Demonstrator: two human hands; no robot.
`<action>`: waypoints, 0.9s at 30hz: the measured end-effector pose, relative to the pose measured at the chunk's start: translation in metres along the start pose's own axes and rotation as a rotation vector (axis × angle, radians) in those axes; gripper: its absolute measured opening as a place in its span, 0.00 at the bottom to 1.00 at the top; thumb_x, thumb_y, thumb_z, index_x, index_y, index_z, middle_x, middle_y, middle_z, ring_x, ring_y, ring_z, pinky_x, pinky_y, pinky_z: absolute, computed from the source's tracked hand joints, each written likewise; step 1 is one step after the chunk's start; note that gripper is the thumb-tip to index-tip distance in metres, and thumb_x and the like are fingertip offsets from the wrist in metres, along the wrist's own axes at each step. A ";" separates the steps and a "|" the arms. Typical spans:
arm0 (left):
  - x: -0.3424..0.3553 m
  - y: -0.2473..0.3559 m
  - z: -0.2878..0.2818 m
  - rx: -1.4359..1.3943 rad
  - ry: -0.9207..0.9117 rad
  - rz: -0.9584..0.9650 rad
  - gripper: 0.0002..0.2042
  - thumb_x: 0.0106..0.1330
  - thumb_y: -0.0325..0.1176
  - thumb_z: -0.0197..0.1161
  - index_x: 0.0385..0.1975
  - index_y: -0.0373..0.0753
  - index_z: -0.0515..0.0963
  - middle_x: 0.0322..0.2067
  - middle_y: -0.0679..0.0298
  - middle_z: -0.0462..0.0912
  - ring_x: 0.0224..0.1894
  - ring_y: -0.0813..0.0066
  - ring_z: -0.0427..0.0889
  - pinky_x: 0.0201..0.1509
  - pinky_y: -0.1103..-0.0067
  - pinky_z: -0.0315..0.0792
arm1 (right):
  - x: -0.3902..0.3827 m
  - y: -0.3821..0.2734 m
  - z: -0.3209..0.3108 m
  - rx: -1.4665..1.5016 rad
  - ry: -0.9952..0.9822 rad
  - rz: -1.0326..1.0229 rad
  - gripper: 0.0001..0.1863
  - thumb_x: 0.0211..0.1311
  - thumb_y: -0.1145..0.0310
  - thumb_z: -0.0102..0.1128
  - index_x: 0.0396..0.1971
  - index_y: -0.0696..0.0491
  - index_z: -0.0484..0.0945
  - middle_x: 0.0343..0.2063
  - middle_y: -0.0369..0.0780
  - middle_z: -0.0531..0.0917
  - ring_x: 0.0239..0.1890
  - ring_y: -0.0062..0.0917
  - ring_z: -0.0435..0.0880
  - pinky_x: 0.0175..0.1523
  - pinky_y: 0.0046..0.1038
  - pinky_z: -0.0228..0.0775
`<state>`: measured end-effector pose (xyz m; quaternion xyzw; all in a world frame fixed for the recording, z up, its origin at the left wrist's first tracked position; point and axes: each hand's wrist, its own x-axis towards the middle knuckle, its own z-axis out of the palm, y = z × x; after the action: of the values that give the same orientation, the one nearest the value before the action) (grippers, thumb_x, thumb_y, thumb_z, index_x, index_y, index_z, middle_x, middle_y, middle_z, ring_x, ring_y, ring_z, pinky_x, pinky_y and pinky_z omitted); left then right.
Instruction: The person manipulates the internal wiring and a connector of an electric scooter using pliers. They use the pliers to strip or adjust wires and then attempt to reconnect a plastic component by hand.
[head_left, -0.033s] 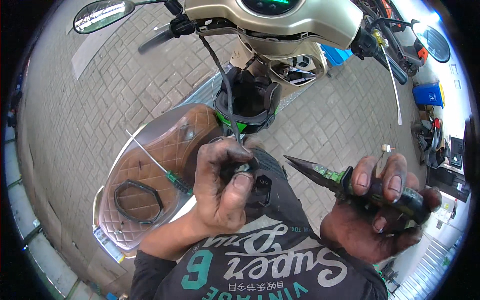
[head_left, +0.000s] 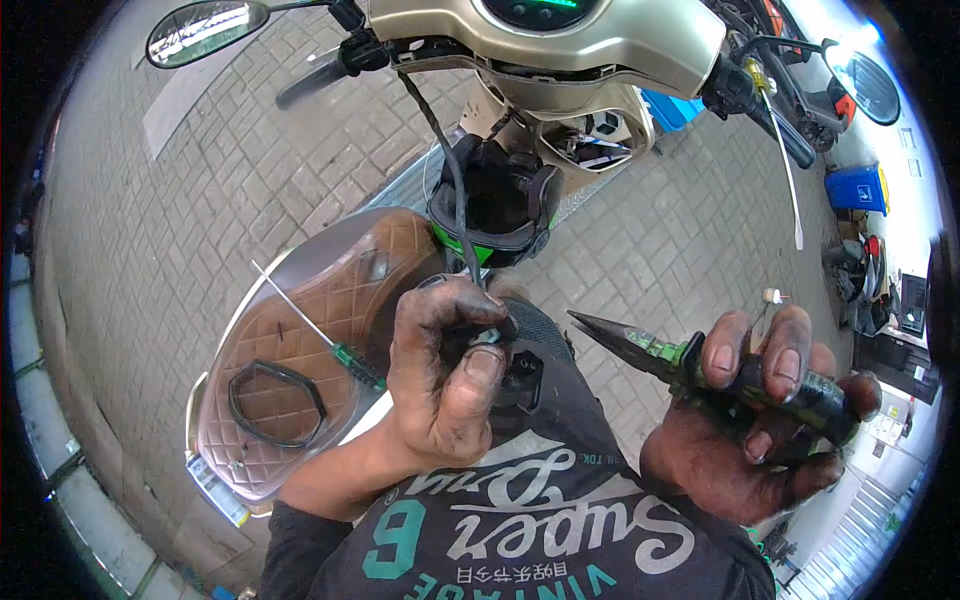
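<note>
Work looks unfinished: a dark cable (head_left: 460,205) dangles from the scooter handlebar cover's (head_left: 600,35) lower edge, pinched below by the left hand (head_left: 440,370); the right hand (head_left: 735,435) grips needle-nose pliers (head_left: 640,347), apart from the cable.

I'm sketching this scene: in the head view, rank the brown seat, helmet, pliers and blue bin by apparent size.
1. Brown seat
2. Helmet and pliers, unsure: the pliers look longer but slimmer, sit nearer the camera and are partly behind right-hand fingers
3. Blue bin
</note>
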<state>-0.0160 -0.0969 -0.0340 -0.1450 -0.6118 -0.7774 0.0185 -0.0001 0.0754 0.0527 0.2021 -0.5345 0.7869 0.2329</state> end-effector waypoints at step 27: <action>0.001 0.008 -0.001 -0.183 0.014 -0.199 0.20 0.64 0.45 0.47 0.45 0.33 0.63 0.34 0.58 0.69 0.33 0.76 0.70 0.35 0.82 0.67 | -0.010 0.012 -0.002 -0.017 0.055 0.101 0.25 0.62 0.50 0.49 0.55 0.47 0.64 0.16 0.29 0.72 0.43 0.28 0.68 0.41 0.37 0.66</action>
<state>-0.0152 -0.0997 -0.0267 -0.0789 -0.5497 -0.8289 -0.0678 0.0011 0.0720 0.0369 0.1513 -0.5443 0.7981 0.2093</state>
